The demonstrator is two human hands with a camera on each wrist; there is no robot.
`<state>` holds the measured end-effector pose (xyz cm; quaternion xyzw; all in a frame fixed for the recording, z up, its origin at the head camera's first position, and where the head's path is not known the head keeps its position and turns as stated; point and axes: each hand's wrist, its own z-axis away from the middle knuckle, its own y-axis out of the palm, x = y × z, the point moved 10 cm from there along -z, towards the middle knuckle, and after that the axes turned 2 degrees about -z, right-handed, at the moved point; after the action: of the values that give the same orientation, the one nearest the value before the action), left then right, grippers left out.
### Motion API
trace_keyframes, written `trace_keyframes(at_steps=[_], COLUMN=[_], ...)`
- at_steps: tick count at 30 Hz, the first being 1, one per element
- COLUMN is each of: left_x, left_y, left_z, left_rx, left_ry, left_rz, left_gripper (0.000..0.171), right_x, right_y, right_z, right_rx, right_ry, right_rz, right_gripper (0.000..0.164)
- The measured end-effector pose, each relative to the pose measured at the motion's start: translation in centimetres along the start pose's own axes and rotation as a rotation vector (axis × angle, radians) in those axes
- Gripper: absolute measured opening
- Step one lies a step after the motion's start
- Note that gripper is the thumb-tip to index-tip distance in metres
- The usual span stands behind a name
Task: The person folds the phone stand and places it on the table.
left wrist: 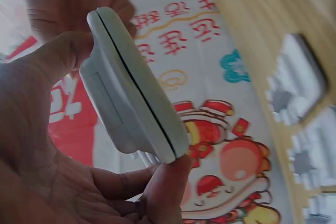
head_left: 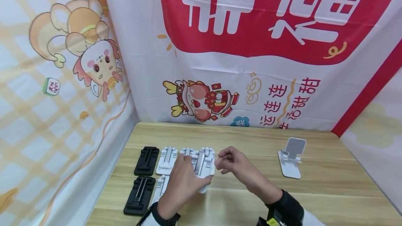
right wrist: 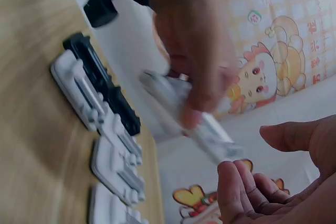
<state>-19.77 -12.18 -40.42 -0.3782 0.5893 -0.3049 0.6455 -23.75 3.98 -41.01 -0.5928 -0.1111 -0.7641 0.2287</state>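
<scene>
My left hand [head_left: 183,186] holds a white folded phone stand [left wrist: 131,93] by its edges, thumb on one side and fingers on the other. It is raised above the table, and the left wrist view shows its narrow side with a dark seam. To its right is my right hand [head_left: 235,166], thumb and fingers apart. In the right wrist view its fingertips [right wrist: 229,174] are at the end of the held stand; whether they touch it I cannot tell. Further right, an unfolded white phone stand [head_left: 289,163] stands with its grey plate upright.
Folded stands lie in rows at the left of the wooden table [head_left: 245,205]: a black one [head_left: 146,160] at the back, another black one [head_left: 139,195] in front, and white ones [head_left: 167,160] beside them, some partly hidden by my left hand. Printed cloth [head_left: 144,79] hangs behind.
</scene>
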Motion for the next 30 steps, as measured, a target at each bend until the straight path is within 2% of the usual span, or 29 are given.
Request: trace_keyframes(at_steps=[3,5,10,13,16,21,25,28,30], left_x=[1.9,3.1,5.1,6.0,6.7,7.6,7.8,7.9,7.9], left_y=[1.7,2.9,5.0,5.8,6.5,7.2,7.6,7.9,8.0], left_z=[-0.3,-0.4,-0.3,-0.1,0.0,0.0,0.2,0.3,0.4], left_rx=[0.036,0.043,0.001,-0.028,-0.026,0.016,0.037,0.058,0.062], left_ry=[-0.052,-0.067,-0.048,-0.046,-0.063,-0.115,-0.128,-0.136,-0.142], left_rz=[-0.008,-0.019,-0.062,-0.099,-0.131,-0.155,-0.155,-0.166,-0.176], left_gripper=[0.093,0.087,0.068,0.064,0.066,0.08,0.088,0.09,0.089], right_x=[0.0,0.0,-0.1,-0.1,-0.2,-0.2,0.0,0.5,1.0], right_y=[-1.6,-2.5,-3.0,-2.9,-3.1,-4.0,-6.0,-8.5,-10.6], right_z=[0.1,0.2,0.3,0.3,0.4,0.4,0.8,0.9,0.8], right_rx=[-0.075,-0.115,-0.118,-0.103,-0.104,-0.115,-0.17,-0.217,-0.26], right_ry=[0.012,0.029,0.055,0.055,0.048,0.036,0.013,-0.03,-0.064], right_rz=[0.035,0.047,0.058,0.059,0.073,0.112,0.168,0.264,0.367], right_gripper=[0.038,0.035,0.034,0.036,0.038,0.039,0.04,0.045,0.048])
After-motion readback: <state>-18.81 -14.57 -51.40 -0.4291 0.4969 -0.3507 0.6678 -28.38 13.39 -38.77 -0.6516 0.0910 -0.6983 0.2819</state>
